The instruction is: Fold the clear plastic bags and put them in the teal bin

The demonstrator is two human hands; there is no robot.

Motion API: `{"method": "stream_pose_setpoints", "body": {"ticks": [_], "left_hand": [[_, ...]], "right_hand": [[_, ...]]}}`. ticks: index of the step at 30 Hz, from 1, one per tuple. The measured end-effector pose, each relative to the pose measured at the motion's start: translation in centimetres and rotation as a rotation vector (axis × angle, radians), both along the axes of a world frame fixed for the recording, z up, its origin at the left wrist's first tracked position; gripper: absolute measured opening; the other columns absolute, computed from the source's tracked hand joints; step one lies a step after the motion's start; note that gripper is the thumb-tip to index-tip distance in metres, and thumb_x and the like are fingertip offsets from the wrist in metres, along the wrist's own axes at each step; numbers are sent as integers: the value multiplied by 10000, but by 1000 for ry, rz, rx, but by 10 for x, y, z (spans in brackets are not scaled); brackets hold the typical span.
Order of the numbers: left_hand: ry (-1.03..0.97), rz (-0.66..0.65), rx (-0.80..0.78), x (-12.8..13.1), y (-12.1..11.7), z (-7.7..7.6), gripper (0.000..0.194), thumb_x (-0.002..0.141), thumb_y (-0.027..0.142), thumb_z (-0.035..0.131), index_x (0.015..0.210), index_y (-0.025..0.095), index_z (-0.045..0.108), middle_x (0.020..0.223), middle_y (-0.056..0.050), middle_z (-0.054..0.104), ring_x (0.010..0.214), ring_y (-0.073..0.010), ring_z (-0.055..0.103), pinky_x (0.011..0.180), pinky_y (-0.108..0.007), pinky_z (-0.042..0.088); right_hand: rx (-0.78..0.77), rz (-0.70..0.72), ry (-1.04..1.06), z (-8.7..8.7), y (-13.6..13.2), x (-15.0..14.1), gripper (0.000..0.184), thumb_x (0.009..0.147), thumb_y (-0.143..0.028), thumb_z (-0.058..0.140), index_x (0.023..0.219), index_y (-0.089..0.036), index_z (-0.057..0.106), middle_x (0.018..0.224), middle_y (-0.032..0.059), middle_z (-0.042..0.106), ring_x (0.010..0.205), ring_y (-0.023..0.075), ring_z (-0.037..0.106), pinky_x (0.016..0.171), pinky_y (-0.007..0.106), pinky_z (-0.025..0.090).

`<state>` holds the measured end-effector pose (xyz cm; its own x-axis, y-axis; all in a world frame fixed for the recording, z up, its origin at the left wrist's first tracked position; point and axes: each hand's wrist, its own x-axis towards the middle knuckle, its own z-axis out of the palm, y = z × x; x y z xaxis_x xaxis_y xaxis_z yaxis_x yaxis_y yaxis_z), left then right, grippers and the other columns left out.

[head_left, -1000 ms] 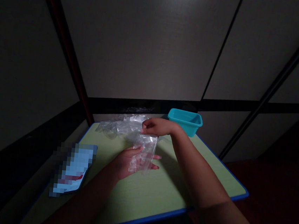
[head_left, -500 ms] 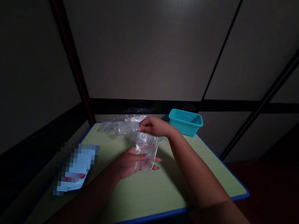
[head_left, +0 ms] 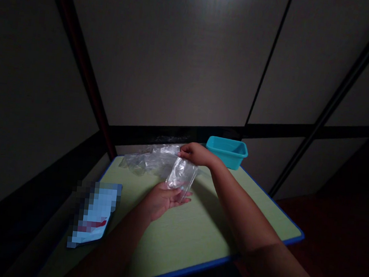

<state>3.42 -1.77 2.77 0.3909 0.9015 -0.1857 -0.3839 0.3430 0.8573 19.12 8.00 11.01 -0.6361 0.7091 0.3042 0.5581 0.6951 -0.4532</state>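
My right hand (head_left: 196,154) pinches the top edge of a clear plastic bag (head_left: 181,175) at the far middle of the table. The bag hangs tilted, and its lower end rests on the fingers of my left hand (head_left: 162,201). That hand lies palm up and flat, its fingers extended. Behind the hands, a heap of crumpled clear plastic (head_left: 146,160) lies on the green table top (head_left: 175,229), touching the side of the held bag. Whatever is inside the bag is hard to make out.
A teal plastic bin (head_left: 227,153) stands at the table's far right corner. A pixelated flat blue item (head_left: 94,214) lies at the left edge. The table has a blue rim, with dark wall panels behind and a dark reddish floor to the right.
The clear bag has swung from hanging nearly upright to tilting, its lower end leaning left onto my left fingers. My right hand has moved slightly right.
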Motion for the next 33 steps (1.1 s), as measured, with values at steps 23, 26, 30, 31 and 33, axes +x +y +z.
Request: {"method": "stream_pose_setpoints", "body": {"ticks": [23,26,30,31,33], "left_hand": [[152,49,83,-12,11,1,189,728,66,632,910,109,605,826,-123,714,747,-190,681,756,-302,517],[165,72,71,-14,11,3,187,737,55,617,914,115,602,822,-117,715,702,-173,678,732,-292,523],[154,91,65,-15,9,9,158,757,33,588,896,103,610,815,-118,713,666,-154,671,692,-260,530],[147,99,69,-16,9,11,150,760,23,580,885,100,612,811,-117,713,660,-150,669,685,-253,532],[130,123,73,-17,8,15,146,761,3,568,863,99,609,792,-111,711,648,-143,666,668,-240,535]], "right_hand": [[274,-945,-392,-62,26,131,304,826,-351,545,1070,-171,571,1074,132,618,1086,272,474,997,572,114],[304,-940,-401,-59,26,136,224,847,-320,514,990,-171,602,1004,116,644,1042,246,497,1006,518,121],[349,-880,-411,-53,19,141,196,851,-314,512,940,-174,617,966,99,652,996,218,519,1014,433,144],[367,-866,-409,-51,15,143,195,853,-315,512,939,-175,618,964,96,651,984,213,524,1015,417,148],[417,-839,-386,-47,5,144,198,855,-322,512,934,-174,619,946,90,650,952,206,534,1015,402,153]]}}
